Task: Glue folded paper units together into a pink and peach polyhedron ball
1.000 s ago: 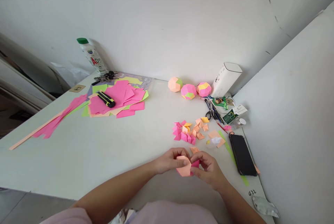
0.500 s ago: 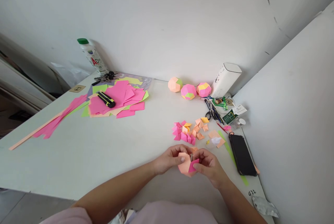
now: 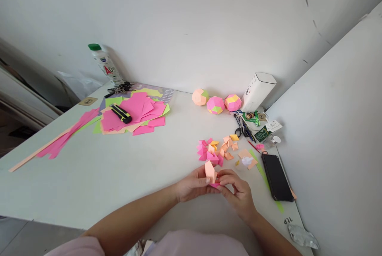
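Near the table's front edge, a partly built folded-paper ball (image 3: 210, 171) in peach and pink is held between both hands. My left hand (image 3: 194, 184) grips its left side, thumb on the peach face. On the other side, my right hand (image 3: 237, 191) pinches the pink part at the lower right. Fingers hide much of the ball's underside. Just beyond the hands lie small folded paper pieces (image 3: 212, 153) in pink, peach and yellow. Three finished paper balls (image 3: 215, 105) rest against the wall.
Pink, green and peach paper sheets (image 3: 134, 112) lie at left under a utility knife (image 3: 121, 113), with paper strips (image 3: 67, 136) beside them. A white bottle (image 3: 106, 65) stands behind. Scissors (image 3: 238, 130), a white box (image 3: 259, 90) and a black phone (image 3: 277, 176) are at right.
The paper ball has been turned: its peach face now stands upright and the pink part has gone to the bottom. Both hands still hold it.
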The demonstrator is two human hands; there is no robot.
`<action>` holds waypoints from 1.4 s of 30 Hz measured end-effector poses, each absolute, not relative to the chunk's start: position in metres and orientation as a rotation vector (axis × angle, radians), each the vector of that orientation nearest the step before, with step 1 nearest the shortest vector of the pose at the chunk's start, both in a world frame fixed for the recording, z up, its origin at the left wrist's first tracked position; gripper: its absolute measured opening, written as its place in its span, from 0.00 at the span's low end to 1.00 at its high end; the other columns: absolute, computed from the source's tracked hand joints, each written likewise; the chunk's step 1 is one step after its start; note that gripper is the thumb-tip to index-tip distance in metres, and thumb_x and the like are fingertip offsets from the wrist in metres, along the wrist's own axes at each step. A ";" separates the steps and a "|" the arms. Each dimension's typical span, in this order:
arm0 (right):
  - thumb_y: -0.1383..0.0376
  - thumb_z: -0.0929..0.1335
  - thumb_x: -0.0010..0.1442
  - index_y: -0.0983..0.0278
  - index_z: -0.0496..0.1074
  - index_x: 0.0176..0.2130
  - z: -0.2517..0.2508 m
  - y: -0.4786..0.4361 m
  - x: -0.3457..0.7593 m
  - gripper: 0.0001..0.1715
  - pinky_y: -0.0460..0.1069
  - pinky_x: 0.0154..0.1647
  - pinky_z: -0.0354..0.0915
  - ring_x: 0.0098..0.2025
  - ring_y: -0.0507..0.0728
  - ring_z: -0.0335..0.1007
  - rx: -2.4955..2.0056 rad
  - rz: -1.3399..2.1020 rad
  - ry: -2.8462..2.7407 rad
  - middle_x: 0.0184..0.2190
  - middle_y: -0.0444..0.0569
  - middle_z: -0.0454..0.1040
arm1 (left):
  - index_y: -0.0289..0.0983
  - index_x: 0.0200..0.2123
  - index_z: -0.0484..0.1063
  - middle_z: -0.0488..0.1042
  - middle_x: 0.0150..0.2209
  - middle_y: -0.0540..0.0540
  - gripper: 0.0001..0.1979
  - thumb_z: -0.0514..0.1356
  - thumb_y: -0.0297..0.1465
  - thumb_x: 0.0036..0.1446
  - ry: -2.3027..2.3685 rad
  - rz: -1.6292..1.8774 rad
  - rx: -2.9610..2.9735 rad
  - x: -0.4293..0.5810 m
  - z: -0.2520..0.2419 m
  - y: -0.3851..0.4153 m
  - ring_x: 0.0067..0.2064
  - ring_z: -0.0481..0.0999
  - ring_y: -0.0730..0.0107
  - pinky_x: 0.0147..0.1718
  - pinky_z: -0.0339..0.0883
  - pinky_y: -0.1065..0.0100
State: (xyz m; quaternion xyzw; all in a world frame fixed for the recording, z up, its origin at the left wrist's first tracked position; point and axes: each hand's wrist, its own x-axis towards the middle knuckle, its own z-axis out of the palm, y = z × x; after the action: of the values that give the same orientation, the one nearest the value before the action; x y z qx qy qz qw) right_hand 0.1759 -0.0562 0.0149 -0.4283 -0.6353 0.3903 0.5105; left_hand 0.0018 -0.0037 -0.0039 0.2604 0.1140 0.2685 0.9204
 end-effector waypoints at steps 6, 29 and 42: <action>0.71 0.67 0.58 0.59 0.74 0.35 0.018 -0.054 0.175 0.08 0.53 0.44 0.68 0.43 0.58 0.71 -1.066 0.862 -1.670 0.31 0.48 0.77 | 0.37 0.47 0.69 0.71 0.38 0.43 0.20 0.65 0.30 0.50 0.313 0.638 0.518 0.002 -0.004 0.002 0.37 0.71 0.67 0.39 0.62 0.64; 0.70 0.63 0.59 0.61 0.72 0.38 0.003 -0.049 0.185 0.10 0.52 0.34 0.68 0.36 0.58 0.69 -1.468 0.417 -1.810 0.33 0.51 0.73 | 0.31 0.31 0.74 0.72 0.25 0.45 0.06 0.63 0.29 0.50 0.459 0.595 0.267 0.001 -0.011 0.004 0.30 0.71 0.70 0.34 0.64 0.66; 0.68 0.62 0.58 0.63 0.69 0.41 -0.007 -0.050 0.193 0.11 0.50 0.28 0.66 0.34 0.59 0.71 -1.719 0.135 -1.968 0.35 0.53 0.70 | 0.32 0.34 0.74 0.72 0.24 0.46 0.06 0.62 0.29 0.52 0.475 0.639 0.235 0.002 -0.016 0.005 0.28 0.71 0.70 0.31 0.64 0.67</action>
State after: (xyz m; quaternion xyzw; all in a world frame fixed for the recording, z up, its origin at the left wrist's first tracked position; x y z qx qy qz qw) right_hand 0.1935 -0.0501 -0.0072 -0.6343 -0.7265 0.0497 0.2595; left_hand 0.0024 0.0051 -0.0155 0.1141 0.2308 0.3106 0.9150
